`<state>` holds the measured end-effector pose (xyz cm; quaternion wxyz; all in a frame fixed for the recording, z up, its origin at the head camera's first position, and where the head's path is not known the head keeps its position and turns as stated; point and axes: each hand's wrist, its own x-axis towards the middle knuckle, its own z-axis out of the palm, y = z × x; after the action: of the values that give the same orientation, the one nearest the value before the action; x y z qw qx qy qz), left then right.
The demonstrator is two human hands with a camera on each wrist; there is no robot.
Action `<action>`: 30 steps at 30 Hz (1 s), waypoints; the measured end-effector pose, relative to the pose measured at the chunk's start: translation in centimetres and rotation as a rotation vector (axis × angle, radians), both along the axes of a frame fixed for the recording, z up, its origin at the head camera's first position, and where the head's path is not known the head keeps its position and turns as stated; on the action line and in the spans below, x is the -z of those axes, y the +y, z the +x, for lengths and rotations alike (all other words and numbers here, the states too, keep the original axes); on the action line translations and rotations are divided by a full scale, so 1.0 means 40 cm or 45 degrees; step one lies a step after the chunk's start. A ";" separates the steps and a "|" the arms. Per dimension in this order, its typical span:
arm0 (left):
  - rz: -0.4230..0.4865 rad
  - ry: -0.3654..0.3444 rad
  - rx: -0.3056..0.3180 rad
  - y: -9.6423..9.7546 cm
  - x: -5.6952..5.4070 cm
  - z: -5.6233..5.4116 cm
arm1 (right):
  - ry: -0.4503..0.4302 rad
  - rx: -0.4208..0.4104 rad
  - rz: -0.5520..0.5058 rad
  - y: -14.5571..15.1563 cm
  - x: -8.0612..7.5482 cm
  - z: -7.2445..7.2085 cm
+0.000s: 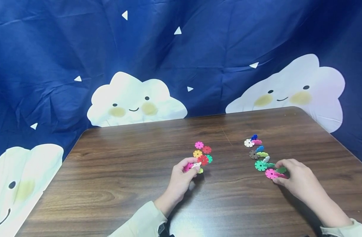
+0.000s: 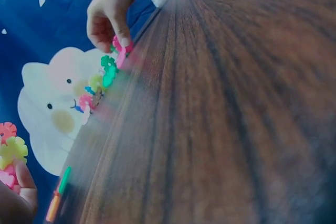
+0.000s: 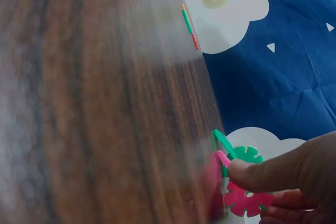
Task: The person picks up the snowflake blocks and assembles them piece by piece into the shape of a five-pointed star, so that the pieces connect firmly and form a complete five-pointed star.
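Note:
My left hand [image 1: 178, 180] pinches a small cluster of slotted plastic discs. A pink disc [image 1: 188, 167], a white disc [image 1: 196, 165] and a yellow-green disc [image 2: 13, 152] show in it. Beyond its fingertips, a red disc [image 1: 203, 160] overlaps a green disc [image 1: 209, 159]. My right hand [image 1: 302, 181] grips joined discs at the near end of the right-hand row, thumb on a pink piece. In the right wrist view, a pink disc [image 3: 247, 200] and a green disc [image 3: 248, 155] stand upright by that thumb. Its other fingers are partly hidden behind the discs.
Loose pink [image 1: 199, 144], red [image 1: 207, 149] and orange discs [image 1: 197, 154] lie flat beyond my left hand. Farther up the right-hand row are a green disc [image 1: 260, 165], a brown disc [image 1: 253, 154] and a white disc [image 1: 249, 143], each with other pieces. A blue curtain [image 1: 204, 49] hangs behind the wooden table [image 1: 109, 184].

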<state>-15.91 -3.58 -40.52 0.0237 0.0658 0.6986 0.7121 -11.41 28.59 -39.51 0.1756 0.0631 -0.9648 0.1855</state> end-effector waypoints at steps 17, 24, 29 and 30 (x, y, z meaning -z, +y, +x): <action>0.022 -0.015 -0.001 0.001 -0.003 0.002 | -0.183 0.048 -0.052 -0.007 -0.026 -0.002; 0.038 -0.038 -0.001 0.004 -0.001 0.005 | -0.216 -0.030 -0.451 -0.052 -0.049 -0.016; 0.062 -0.044 0.008 0.008 -0.002 0.004 | -0.382 -0.202 -1.001 -0.068 -0.041 -0.039; 0.065 -0.042 0.008 0.009 -0.003 0.004 | -0.426 -0.251 -1.120 -0.070 -0.038 -0.043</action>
<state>-15.77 -3.23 -40.41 0.0359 0.0568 0.6794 0.7306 -13.15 25.81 -37.99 0.0095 0.0434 -0.7991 0.5996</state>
